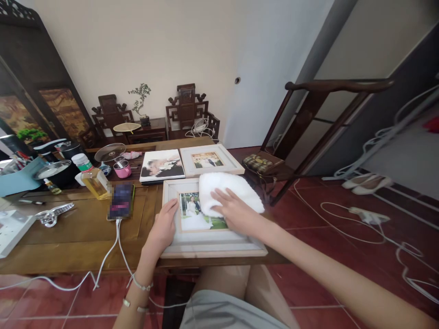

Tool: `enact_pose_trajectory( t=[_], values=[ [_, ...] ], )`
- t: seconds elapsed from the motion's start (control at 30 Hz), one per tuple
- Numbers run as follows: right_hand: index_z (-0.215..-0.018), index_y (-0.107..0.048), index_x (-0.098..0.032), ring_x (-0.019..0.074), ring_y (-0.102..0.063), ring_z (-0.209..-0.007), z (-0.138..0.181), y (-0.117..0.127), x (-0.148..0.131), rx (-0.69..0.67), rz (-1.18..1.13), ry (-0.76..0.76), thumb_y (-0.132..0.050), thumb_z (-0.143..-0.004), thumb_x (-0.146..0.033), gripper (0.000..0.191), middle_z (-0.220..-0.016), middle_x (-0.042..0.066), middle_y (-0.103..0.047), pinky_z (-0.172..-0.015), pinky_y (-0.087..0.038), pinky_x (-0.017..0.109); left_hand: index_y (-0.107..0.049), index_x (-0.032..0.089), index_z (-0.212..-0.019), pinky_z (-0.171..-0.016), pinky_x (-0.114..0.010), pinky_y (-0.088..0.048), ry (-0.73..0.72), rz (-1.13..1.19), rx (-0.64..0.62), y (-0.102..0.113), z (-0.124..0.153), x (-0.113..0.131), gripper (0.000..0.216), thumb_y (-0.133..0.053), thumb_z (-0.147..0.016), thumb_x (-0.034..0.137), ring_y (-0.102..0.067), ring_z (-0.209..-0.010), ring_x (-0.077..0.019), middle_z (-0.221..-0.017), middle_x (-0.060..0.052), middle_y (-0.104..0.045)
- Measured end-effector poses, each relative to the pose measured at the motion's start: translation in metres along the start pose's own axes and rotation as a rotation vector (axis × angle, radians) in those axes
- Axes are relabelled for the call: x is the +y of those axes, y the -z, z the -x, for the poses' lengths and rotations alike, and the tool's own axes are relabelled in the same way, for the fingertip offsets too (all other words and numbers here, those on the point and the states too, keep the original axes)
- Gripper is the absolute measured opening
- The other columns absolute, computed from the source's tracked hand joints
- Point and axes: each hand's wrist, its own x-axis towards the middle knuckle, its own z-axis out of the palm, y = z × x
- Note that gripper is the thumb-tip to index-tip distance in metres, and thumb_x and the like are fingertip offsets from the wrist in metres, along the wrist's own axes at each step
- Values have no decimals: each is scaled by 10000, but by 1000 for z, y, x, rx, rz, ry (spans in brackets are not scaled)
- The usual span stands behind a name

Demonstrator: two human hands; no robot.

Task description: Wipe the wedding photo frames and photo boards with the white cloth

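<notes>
A light wooden picture frame (214,246) lies face up at the table's front edge, holding a photo (195,219) of a couple in wedding clothes. My left hand (166,226) grips the frame's left side, its fingers along the border. On the upper right of the frame sits a fluffy white cloth (236,185), which covers part of the photo and the border. My right hand (231,210) holds this cloth against the frame from above, fingers somewhat spread on it.
Behind are a second framed photo (214,171) and a photo panel (161,164). A charging phone (120,202), an oil bottle (94,180), a pink cup (122,170) and a metal clamp-like tool (53,214) stand leftward. A wooden chair (308,109) is at right; cables cross the floor.
</notes>
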Motion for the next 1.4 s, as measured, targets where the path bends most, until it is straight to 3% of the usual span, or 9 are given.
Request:
enact_pose_trajectory(
  t=[0.2, 0.33, 0.43, 0.6, 0.73, 0.83, 1.03, 1.23, 1.4],
  values=[
    [-1134, -652, -152, 347, -257, -1355, 69, 35, -51, -210, -201, 38, -451, -657, 41, 552, -1430, 214, -380, -1085, -228, 557, -462, 131, -1324, -1128, -439, -286, 6, -12, -14, 1, 0, 3, 571, -298, -799, -21, -354, -1346, -199, -1420, -120, -431],
    [-1120, -655, -161, 347, -263, -1352, 82, 45, -67, -222, -265, 54, -449, -668, 24, 530, -1435, 203, -378, -1082, -247, 556, -468, 130, -1317, -1123, -444, -294, 15, -10, -18, 4, 0, 7, 558, -293, -807, -13, -364, -1339, -202, -1418, -123, -432],
    [-1167, -623, -158, 342, -256, -1356, 67, 31, -61, -133, -226, 23, -460, -672, 12, 549, -1436, 197, -381, -1087, -238, 548, -469, 142, -1318, -1123, -444, -293, 10, -6, -20, 5, 0, 7, 561, -292, -809, -12, -365, -1339, -199, -1415, -118, -437],
    [-1205, -592, -131, 335, -242, -1365, 12, 5, -20, 6, -70, -72, -496, -679, 5, 552, -1458, 203, -340, -1102, -202, 517, -461, 149, -1327, -1127, -455, -283, -10, 3, -20, 3, 0, 2, 573, -303, -801, -14, -353, -1346, -200, -1418, -118, -434],
    [-1255, -551, -129, 338, -228, -1372, -30, -2, 9, 68, 41, -164, -482, -693, 11, 584, -1474, 180, -320, -1080, -219, 547, -465, 163, -1326, -1129, -460, -276, -8, 27, -12, 2, 0, 1, 573, -320, -799, -10, -354, -1345, -200, -1415, -115, -437],
    [-1232, -576, -149, 343, -225, -1372, -41, -2, 13, 70, 54, -132, -472, -699, 8, 565, -1476, 152, -332, -1069, -225, 563, -464, 160, -1328, -1131, -457, -273, 9, 39, -11, 2, 1, 1, 572, -324, -799, -9, -354, -1345, -204, -1420, -116, -431],
    [-1139, -649, -130, 367, -288, -1342, 6, 22, -19, -118, -84, 26, -439, -674, 41, 538, -1434, 185, -389, -1039, -268, 592, -448, 147, -1340, -1129, -462, -278, 23, 29, -11, 2, 1, 2, 584, -317, -795, -16, -347, -1349, -209, -1430, -119, -419],
    [-1101, -672, -239, 320, -359, -1318, 75, 58, -68, -216, -305, 99, -444, -666, 21, 555, -1422, 98, -433, -1033, -350, 535, -449, 155, -1337, -1126, -465, -283, 4, 24, 0, 1, 1, 1, 591, -310, -791, -24, -351, -1346, -207, -1427, -112, -425],
    [-1184, -623, -239, 317, -275, -1358, 70, 48, -79, -197, -320, 70, -453, -665, -2, 596, -1453, 102, -384, -1064, -286, 560, -448, 159, -1340, -1132, -447, -276, 7, 21, -2, 2, 1, 2, 576, -308, -806, -7, -353, -1346, -201, -1426, -104, -427]
  ],
)
